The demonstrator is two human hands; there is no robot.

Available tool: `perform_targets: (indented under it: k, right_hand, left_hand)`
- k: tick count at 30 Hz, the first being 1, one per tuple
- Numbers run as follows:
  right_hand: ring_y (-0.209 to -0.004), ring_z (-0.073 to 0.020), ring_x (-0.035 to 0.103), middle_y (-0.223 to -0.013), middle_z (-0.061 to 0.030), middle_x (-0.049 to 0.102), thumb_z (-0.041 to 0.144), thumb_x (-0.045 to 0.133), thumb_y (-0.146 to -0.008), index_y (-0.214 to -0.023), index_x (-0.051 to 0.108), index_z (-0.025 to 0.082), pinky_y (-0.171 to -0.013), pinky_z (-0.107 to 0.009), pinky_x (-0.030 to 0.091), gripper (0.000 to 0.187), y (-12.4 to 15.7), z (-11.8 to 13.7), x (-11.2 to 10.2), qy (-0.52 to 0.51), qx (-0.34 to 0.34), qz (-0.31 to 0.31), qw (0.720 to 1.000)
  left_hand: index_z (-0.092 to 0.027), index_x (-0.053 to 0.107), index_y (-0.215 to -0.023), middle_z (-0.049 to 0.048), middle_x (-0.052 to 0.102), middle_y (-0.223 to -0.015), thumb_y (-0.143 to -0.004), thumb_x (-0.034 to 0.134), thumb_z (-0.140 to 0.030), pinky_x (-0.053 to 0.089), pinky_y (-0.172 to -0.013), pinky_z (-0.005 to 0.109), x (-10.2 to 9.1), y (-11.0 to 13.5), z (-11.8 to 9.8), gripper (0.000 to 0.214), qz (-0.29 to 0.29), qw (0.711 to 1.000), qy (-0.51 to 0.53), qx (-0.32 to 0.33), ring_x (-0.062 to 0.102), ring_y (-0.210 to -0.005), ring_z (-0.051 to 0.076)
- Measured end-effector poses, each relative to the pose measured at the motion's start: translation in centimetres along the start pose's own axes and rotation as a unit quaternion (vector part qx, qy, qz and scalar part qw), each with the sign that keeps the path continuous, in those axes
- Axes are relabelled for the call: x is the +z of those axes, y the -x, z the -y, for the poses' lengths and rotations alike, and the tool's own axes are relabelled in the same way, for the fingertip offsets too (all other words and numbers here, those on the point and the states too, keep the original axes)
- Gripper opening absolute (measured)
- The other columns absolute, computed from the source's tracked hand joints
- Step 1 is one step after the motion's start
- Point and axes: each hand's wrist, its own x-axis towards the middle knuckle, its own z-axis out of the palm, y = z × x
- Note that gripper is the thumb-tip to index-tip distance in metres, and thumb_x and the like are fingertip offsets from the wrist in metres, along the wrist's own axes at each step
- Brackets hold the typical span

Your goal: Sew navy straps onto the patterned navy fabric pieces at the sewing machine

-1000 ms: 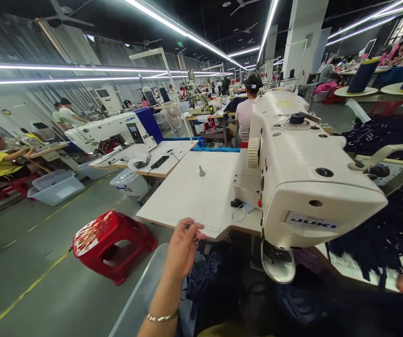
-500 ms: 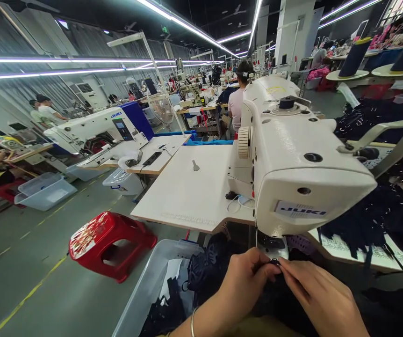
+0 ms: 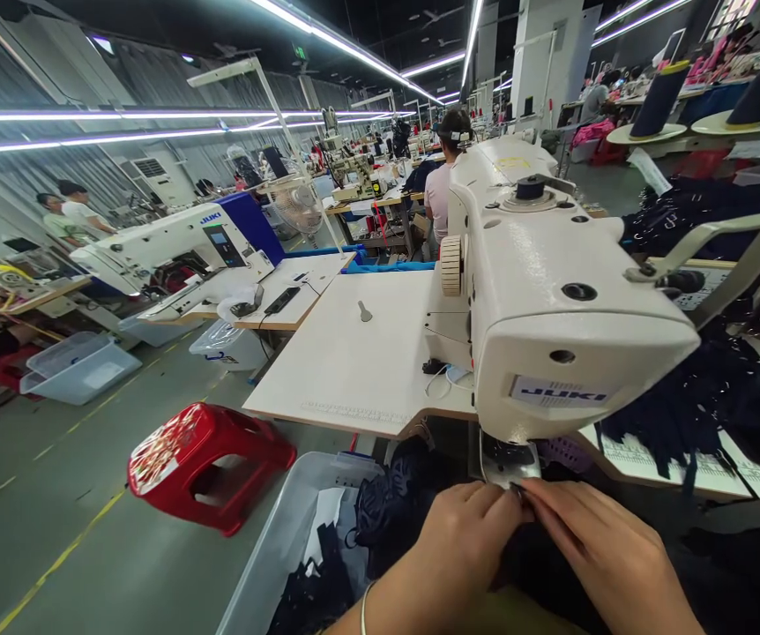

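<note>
My left hand (image 3: 463, 538), with a bangle at the wrist, is closed in a pinch just below the head of the white JUKI sewing machine (image 3: 571, 344). Against its fingertips, my right hand (image 3: 601, 538) also pinches, thumb and fingers pressed together. Between them a small dark fabric piece (image 3: 520, 496) shows only as a sliver; the fingers hide the rest. Directly beyond the fingertips is the machine's metal sewing plate (image 3: 516, 474). Dark cloth lies under the hands, hard to make out in the shade.
Left of my arm, a clear plastic bin (image 3: 267, 547) holds navy fabric pieces (image 3: 390, 507). A red stool (image 3: 212, 467) stands on the floor. Navy straps (image 3: 690, 406) hang over the right table. A white tabletop (image 3: 367, 370) carries a small metal piece (image 3: 364, 310). One person (image 3: 443, 185) sits ahead.
My left hand's fingers have rolled forward over the small dark piece, covering more of it. Both hands remain together below the machine head. The view has shifted slightly.
</note>
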Motion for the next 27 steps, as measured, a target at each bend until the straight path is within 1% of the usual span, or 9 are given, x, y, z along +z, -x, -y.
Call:
perform_targets:
  k: [2,4,7,11,15,18,23,25,27]
  right_hand:
    - [-0.068,-0.0102,0.063,-0.080,-0.0011,0.069,0.014,0.054,-0.095,-0.108,0.062,0.016,-0.072,-0.024,0.049,0.015,0.2,0.1,-0.3,-0.020,0.024,0.001,1.000]
    - [-0.066,-0.0097,0.061,-0.077,-0.0004,0.068,0.012,0.056,-0.094,-0.109,0.062,0.015,-0.069,-0.024,0.048,0.016,0.4,0.1,-0.4,-0.026,0.024,0.001,0.999]
    - [-0.070,-0.0123,0.061,-0.081,-0.0032,0.069,0.008,0.055,-0.093,-0.111,0.062,0.013,-0.072,-0.028,0.047,0.020,0.5,0.3,-0.2,-0.001,-0.010,0.000,1.000]
    - [-0.072,-0.0158,0.061,-0.081,-0.0063,0.069,0.005,0.052,-0.093,-0.110,0.063,0.010,-0.072,-0.031,0.047,0.022,0.5,0.5,0.0,0.041,-0.042,-0.006,0.998]
    - [-0.077,-0.0180,0.062,-0.086,-0.0073,0.071,0.005,0.047,-0.095,-0.114,0.064,0.011,-0.077,-0.034,0.047,0.026,0.7,0.7,0.0,0.074,-0.054,-0.009,0.996]
    - [-0.076,-0.0158,0.064,-0.087,-0.0050,0.071,0.010,0.050,-0.096,-0.112,0.064,0.014,-0.077,-0.031,0.049,0.022,1.0,0.8,0.5,0.026,-0.012,-0.013,1.000]
    - [-0.069,-0.0131,0.067,-0.082,-0.0005,0.072,0.016,0.054,-0.094,-0.102,0.064,0.020,-0.070,-0.025,0.055,0.013,1.0,0.8,1.2,-0.070,0.088,0.002,0.994]
    - [-0.070,-0.0138,0.069,-0.083,-0.0004,0.073,0.020,0.053,-0.095,-0.100,0.065,0.022,-0.068,-0.023,0.058,0.014,0.9,0.9,1.0,-0.101,0.111,0.007,0.989]
    - [-0.080,-0.0153,0.072,-0.091,-0.0016,0.074,0.024,0.051,-0.096,-0.105,0.066,0.023,-0.074,-0.022,0.060,0.018,0.9,0.9,0.6,-0.143,0.135,0.032,0.980]
  left_hand:
    - [-0.017,0.059,-0.090,0.0000,0.064,-0.072,-0.102,0.041,-0.026,0.047,-0.059,0.017,0.2,-0.1,0.2,0.023,-0.034,0.992,0.074,-0.100,0.060,-0.062,0.010]
    - [-0.018,0.060,-0.090,-0.0009,0.065,-0.073,-0.101,0.044,-0.028,0.046,-0.058,0.015,0.2,-0.2,0.3,0.022,-0.047,0.982,0.116,-0.142,0.060,-0.062,0.009]
    - [-0.018,0.062,-0.091,-0.0002,0.064,-0.072,-0.101,0.042,-0.029,0.046,-0.056,0.017,0.4,-0.3,0.2,0.025,-0.048,0.987,0.101,-0.112,0.060,-0.060,0.010]
    - [-0.014,0.062,-0.096,0.0029,0.065,-0.073,-0.103,0.032,-0.022,0.050,-0.058,0.022,0.2,-0.3,-0.1,0.031,-0.035,0.999,-0.025,-0.022,0.062,-0.062,0.014]
    - [-0.006,0.058,-0.110,0.0084,0.067,-0.086,-0.100,0.026,-0.010,0.053,-0.066,0.026,-0.8,-0.3,-0.5,0.034,-0.017,0.987,-0.146,0.063,0.064,-0.072,0.016]
    - [-0.005,0.058,-0.109,0.0078,0.065,-0.084,-0.098,0.028,-0.008,0.053,-0.064,0.026,-1.2,-0.2,-0.7,0.032,-0.005,0.982,-0.176,0.068,0.062,-0.068,0.015]
    - [-0.009,0.058,-0.104,0.0060,0.063,-0.080,-0.098,0.032,-0.010,0.052,-0.063,0.026,-0.6,0.5,-0.7,0.027,0.029,0.987,-0.146,0.067,0.061,-0.068,0.015]
    - [-0.008,0.057,-0.106,0.0063,0.064,-0.081,-0.098,0.030,-0.010,0.052,-0.063,0.026,-0.2,0.7,-0.6,0.028,0.022,0.989,-0.132,0.059,0.062,-0.069,0.016]
    - [-0.009,0.056,-0.111,0.0051,0.064,-0.080,-0.099,0.031,-0.012,0.051,-0.062,0.027,0.3,0.9,-0.6,0.028,0.002,0.993,-0.116,0.037,0.062,-0.068,0.016]
